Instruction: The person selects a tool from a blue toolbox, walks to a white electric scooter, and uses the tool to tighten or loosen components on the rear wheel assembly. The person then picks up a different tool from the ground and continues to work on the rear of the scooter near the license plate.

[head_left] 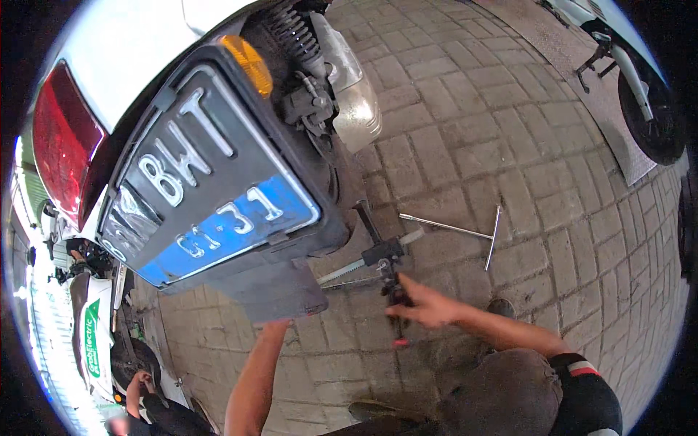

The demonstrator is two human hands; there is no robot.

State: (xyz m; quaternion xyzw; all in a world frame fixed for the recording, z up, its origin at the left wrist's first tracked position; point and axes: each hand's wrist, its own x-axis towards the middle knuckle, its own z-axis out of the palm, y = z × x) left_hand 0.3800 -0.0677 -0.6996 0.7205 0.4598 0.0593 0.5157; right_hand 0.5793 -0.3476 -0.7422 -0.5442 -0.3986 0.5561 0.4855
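My right hand (429, 305) has its fingers round the black handle part of a clamp-like tool (382, 252), which has a toothed silver bar and a red tip. The tool is low by the scooter's rear, over the paving. Behind the grey mudguard flap (276, 287) my left hand is hidden; only its wrist and forearm (258, 363) show, so its fingers cannot be seen. Above both hands hangs the scooter's number plate (218, 182), black and blue in a dark frame. Its orange reflector (247, 65) sits at the plate's upper corner.
A T-handle wrench (451, 227) lies on the brick paving (552, 218) to the right. The scooter's shock absorber (297, 36) and silver exhaust (356, 94) jut out above. Another two-wheeler (647, 109) stands at far right. At lower left, another person's hand (142, 379) is near a wheel.
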